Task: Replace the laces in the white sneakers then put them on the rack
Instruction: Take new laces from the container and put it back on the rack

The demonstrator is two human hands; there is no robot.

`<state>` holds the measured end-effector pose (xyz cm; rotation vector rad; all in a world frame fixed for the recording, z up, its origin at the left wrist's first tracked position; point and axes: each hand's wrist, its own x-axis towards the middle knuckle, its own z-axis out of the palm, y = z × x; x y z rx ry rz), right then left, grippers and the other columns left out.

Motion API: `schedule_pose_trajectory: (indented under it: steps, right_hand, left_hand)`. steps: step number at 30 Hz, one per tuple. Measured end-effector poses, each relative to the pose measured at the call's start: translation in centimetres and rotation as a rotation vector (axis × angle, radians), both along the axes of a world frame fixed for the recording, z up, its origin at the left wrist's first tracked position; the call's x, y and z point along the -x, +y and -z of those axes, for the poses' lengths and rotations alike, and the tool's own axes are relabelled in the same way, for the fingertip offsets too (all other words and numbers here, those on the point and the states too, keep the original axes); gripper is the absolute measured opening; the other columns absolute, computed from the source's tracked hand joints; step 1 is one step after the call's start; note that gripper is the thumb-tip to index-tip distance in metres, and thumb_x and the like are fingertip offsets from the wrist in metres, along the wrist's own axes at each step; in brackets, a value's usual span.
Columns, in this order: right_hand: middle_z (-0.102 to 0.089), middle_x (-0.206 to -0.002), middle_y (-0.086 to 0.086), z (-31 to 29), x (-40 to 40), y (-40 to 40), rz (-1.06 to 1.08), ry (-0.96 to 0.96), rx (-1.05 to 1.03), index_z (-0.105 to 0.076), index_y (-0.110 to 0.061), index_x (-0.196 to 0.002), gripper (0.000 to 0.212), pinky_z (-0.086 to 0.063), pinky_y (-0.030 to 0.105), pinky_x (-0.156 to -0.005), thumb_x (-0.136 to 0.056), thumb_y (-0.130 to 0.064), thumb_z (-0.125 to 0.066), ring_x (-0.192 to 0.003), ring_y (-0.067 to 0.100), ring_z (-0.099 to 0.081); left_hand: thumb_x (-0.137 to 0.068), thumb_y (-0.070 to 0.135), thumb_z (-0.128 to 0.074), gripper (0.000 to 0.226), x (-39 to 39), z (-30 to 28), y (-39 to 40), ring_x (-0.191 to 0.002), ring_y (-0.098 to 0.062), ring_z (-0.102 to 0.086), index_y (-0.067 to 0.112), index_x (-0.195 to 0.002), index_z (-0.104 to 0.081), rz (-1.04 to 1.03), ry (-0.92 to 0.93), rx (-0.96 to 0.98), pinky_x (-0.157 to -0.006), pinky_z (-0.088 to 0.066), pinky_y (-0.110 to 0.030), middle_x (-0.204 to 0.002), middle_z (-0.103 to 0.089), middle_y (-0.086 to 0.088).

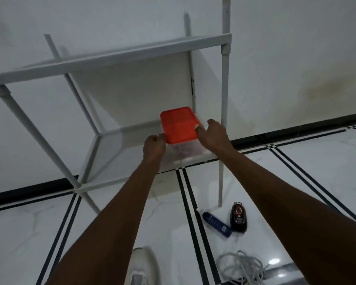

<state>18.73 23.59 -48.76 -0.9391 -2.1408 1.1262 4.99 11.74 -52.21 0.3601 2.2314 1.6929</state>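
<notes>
My left hand [153, 146] and right hand [211, 132] clamp either side of the red-lidded box [178, 125] on the rack [119, 58], steadying it. One white sneaker [141, 266] and loose laces [243, 268] wait on the floor.

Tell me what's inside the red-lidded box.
Something reddish shows dimly through the box's clear wall, too blurred to identify. The lid covers the top; both hands hide its sides.
</notes>
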Motion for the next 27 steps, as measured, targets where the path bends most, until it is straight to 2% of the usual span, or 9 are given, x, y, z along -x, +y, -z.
schedule_pose_trajectory:
  steps: [3, 6, 9, 12, 16, 20, 22, 23, 27]
  right_hand:
    - [-0.055, -0.136, 0.020, 0.0, 2.1, 1.9, -0.046, -0.037, 0.040, -0.046, 0.005, -0.138, 0.055, -0.042, 0.030, -0.086, -0.102, -0.037, -0.050, -0.121, 0.030, -0.055]
    - [-0.053, -0.140, 0.017, 0.2, 3.8, 3.2, -0.084, -0.006, 0.178, -0.041, 0.001, -0.144, 0.059, -0.039, 0.025, -0.085, -0.101, -0.036, -0.053, -0.124, 0.029, -0.054]
    - [-0.063, -0.121, 0.014, 0.4, 4.3, 3.7, -0.100, 0.026, 0.253, -0.056, -0.001, -0.134, 0.046, -0.050, 0.029, -0.085, -0.098, -0.029, -0.059, -0.113, 0.030, -0.063]
    - [-0.069, -0.116, 0.014, 0.6, 4.0, 3.3, -0.075, 0.097, 0.265, -0.068, -0.004, -0.120, 0.029, -0.056, 0.039, -0.091, -0.096, -0.020, -0.061, -0.103, 0.028, -0.067]
    - [-0.070, -0.103, 0.010, -0.5, 3.0, 0.7, -0.067, 0.236, 0.294, -0.070, -0.007, -0.110, 0.018, -0.058, 0.048, -0.088, -0.095, -0.014, -0.063, -0.098, 0.028, -0.069]
    - [-0.067, -0.105, 0.007, -1.6, 2.2, -3.7, -0.106, 0.337, 0.378, -0.067, -0.005, -0.118, 0.027, -0.061, 0.047, -0.083, -0.092, -0.011, -0.069, -0.096, 0.024, -0.069]
    - [-0.069, -0.096, 0.004, -1.5, 1.2, -6.1, -0.156, 0.367, 0.409, -0.070, -0.012, -0.098, 0.006, -0.062, 0.043, -0.079, -0.092, -0.010, -0.068, -0.091, 0.021, -0.070]
    - [-0.069, -0.092, 0.002, -1.3, 0.5, -7.4, -0.183, 0.359, 0.421, -0.069, -0.016, -0.091, 0.008, -0.062, 0.038, -0.074, -0.092, -0.009, -0.067, -0.089, 0.019, -0.070]
    - [-0.074, -0.100, 0.009, 2.9, -2.4, -11.6, -0.273, 0.324, 0.451, -0.073, -0.009, -0.106, 0.018, -0.062, 0.031, -0.067, -0.089, -0.006, -0.068, -0.089, 0.021, -0.074]
  left_hand:
    - [-0.101, 0.035, -0.053, 0.028, 1.6, -0.3, 1.7, -0.075, -0.017, -0.057, 0.010, -0.093, -0.064, 0.021, -0.091, -0.048, -0.079, -0.049, -0.033, -0.085, -0.060, -0.003]
    - [-0.100, 0.023, -0.055, 0.025, 2.8, 0.0, 2.9, -0.097, -0.024, -0.068, 0.004, -0.113, -0.065, 0.051, -0.158, -0.097, -0.096, -0.057, -0.041, -0.107, -0.071, -0.011]
    - [-0.094, 0.000, -0.047, 0.017, 2.2, -0.2, 3.0, -0.089, -0.025, -0.061, 0.006, -0.088, -0.061, 0.027, -0.172, -0.119, -0.089, -0.055, -0.039, -0.100, -0.064, -0.014]
    - [-0.091, -0.001, -0.045, 0.020, 1.4, -0.7, 1.7, -0.090, -0.025, -0.055, 0.011, -0.079, -0.056, 0.014, -0.146, -0.162, -0.080, -0.048, -0.038, -0.097, -0.059, -0.013]
    - [-0.098, 0.007, -0.045, 0.025, -0.3, -2.3, -1.9, -0.103, -0.026, -0.068, 0.013, -0.104, -0.069, 0.007, -0.025, -0.207, -0.095, -0.056, -0.042, -0.107, -0.072, -0.008]
    - [-0.099, 0.014, -0.046, 0.037, -1.6, -4.2, -6.7, -0.105, -0.020, -0.067, 0.015, -0.131, -0.064, -0.031, 0.074, -0.228, -0.098, -0.054, -0.040, -0.112, -0.071, -0.002]
    - [-0.096, 0.021, -0.052, 0.035, -2.4, -4.4, -9.7, -0.105, -0.018, -0.068, 0.019, -0.128, -0.067, -0.070, 0.109, -0.251, -0.098, -0.055, -0.042, -0.113, -0.072, -0.001]
    - [-0.095, 0.022, -0.054, 0.033, -3.2, -4.3, -11.2, -0.103, -0.017, -0.069, 0.020, -0.125, -0.069, -0.093, 0.115, -0.266, -0.097, -0.056, -0.042, -0.112, -0.073, 0.000]
    - [-0.095, 0.021, -0.060, 0.030, -6.3, -1.2, -16.4, -0.091, -0.005, -0.072, 0.023, -0.123, -0.071, -0.147, 0.170, -0.304, -0.077, -0.060, -0.027, -0.107, -0.073, 0.007]
